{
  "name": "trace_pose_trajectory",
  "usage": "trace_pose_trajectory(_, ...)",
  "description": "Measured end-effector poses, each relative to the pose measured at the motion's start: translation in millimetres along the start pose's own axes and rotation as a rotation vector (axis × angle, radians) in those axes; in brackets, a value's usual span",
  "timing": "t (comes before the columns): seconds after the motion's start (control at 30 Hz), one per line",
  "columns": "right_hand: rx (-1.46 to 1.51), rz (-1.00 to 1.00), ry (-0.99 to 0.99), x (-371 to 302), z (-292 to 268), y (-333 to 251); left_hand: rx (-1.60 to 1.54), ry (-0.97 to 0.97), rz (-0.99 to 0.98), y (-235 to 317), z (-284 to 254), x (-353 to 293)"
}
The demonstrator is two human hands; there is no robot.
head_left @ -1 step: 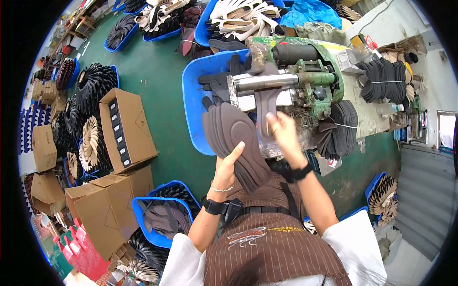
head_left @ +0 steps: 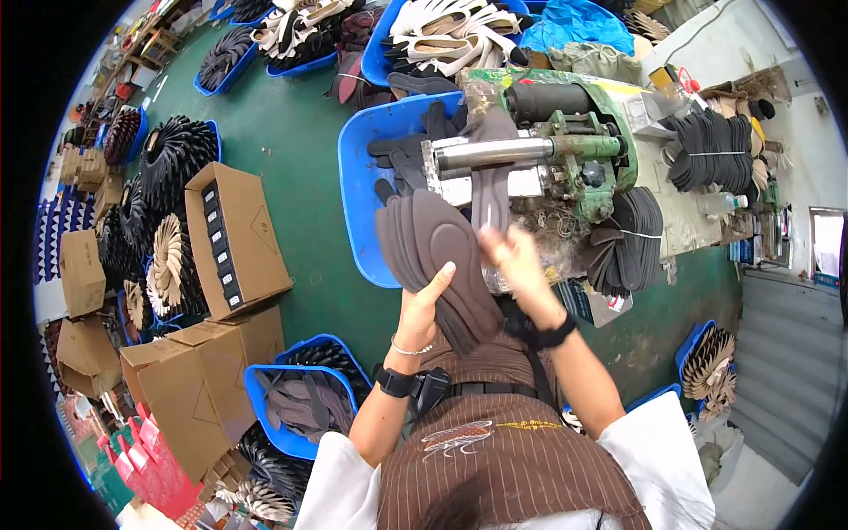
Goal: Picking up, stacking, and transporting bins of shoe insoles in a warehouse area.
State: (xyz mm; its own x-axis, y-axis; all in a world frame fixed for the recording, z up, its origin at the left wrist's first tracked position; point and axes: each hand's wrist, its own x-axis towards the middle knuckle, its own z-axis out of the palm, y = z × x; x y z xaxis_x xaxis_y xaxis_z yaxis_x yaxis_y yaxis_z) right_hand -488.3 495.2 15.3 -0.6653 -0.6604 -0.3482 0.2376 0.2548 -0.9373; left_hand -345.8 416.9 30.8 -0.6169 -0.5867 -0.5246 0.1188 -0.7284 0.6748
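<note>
A person's left hand (head_left: pixel 417 320) clasps a fanned stack of brown insoles (head_left: pixel 452 247), thumb on top. A single insole (head_left: pixel 491 196) lies just ahead of the nearer, blurred right hand (head_left: pixel 519 263), long axis pointing away from the body, crosswise to a machine's (head_left: pixel 590 146) steel roller (head_left: pixel 473 155). Whether the right fingers pinch its near end, I cannot tell.

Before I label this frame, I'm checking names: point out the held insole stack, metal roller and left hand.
Insole stack (head_left: pixel 462 281): head view, middle of top insole.
Metal roller (head_left: pixel 491 153): head view, shiny barrel's middle.
Left hand (head_left: pixel 419 316): head view, near thumb's base.
</note>
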Motion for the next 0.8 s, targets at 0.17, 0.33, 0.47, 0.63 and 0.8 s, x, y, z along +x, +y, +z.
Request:
trace_pose_trajectory(0.17, 0.106, 0.143, 0.203, -21.4, -16.4, 7.4, -0.016, -0.038, -0.012, 6.9, -1.9, 3.0)
trace_pose_trajectory(0.33, -0.043, -0.067, 0.182, 35.6, -32.0, 13.6, -0.03, 0.016, -0.003, -1.5, 6.5, 3.1)
trace_pose_trajectory(0.47, 0.071, 0.068, -0.054, -29.8, 3.6, 14.2, 0.019, 0.074, 0.07, -12.0, 2.0, 8.2)
trace_pose_trajectory(0.63, 0.238, 0.088, 0.277, 16.8, -32.2, -7.4, -0.047, 0.028, -0.031, -11.9, 5.7, 4.4)
trace_pose_trajectory(0.8, 0.01, -0.033, 0.04, -22.3, 7.6, 2.2, 0.105, 0.066, 0.033, -15.4, 5.5, 7.6)
